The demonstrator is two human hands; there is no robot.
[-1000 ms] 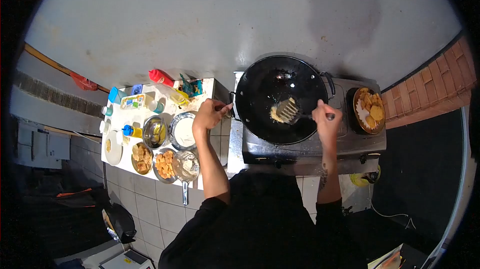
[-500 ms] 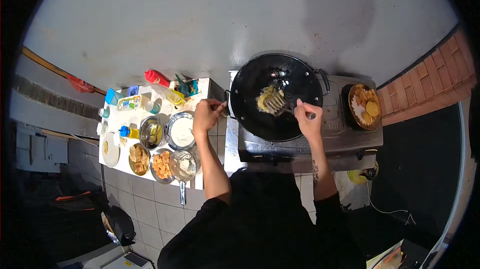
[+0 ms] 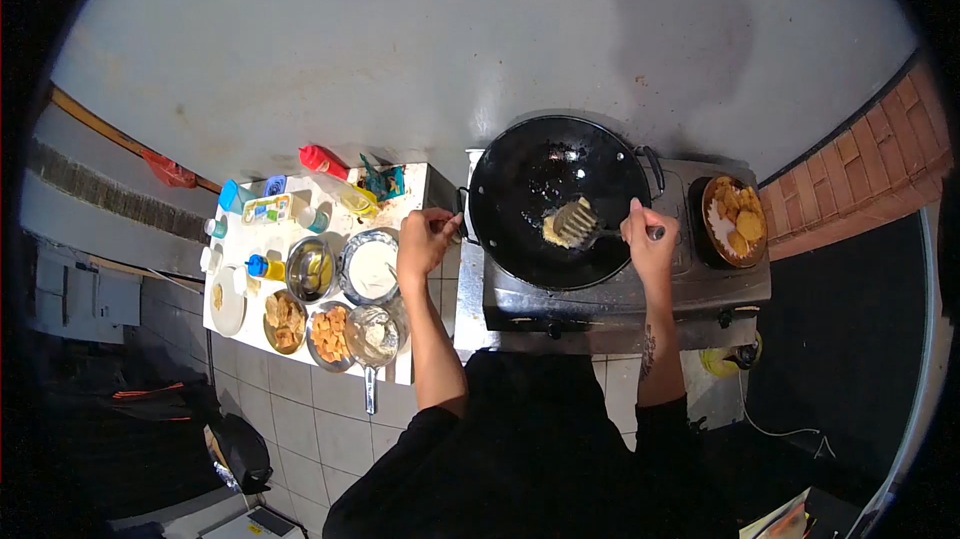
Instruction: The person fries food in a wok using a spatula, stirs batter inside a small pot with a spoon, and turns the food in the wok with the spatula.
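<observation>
— Shifted toward the wok's (image 3: 520,164) near side since half a second ago: the slotted turner (image 3: 577,219), along with the yellowish food (image 3: 553,232), which looks more bunched than spread.

— What does that suggest?

— Probably the food is being gathered and worked, not taken out; it lies in the wok, partly hidden beneath the turner's blade.

— And each grip?

— The right hand (image 3: 650,234) is wrapped round the turner's handle. The left hand (image 3: 423,242) has a narrow grip, pinched at the wok's left handle (image 3: 461,201).

— And the surroundings?

— The wok stands on a steel stove (image 3: 630,314), with fried pieces (image 3: 745,219) in a round dish (image 3: 738,263) to its right. Leftward, a white desk (image 3: 254,329) carries a red squeeze bottle (image 3: 322,161), orange-brown cubes (image 3: 329,333) and a white plate (image 3: 228,311). A grey wall (image 3: 350,39) rises behind; bricks (image 3: 860,169) show at right, floor tiles (image 3: 340,429) below.
</observation>
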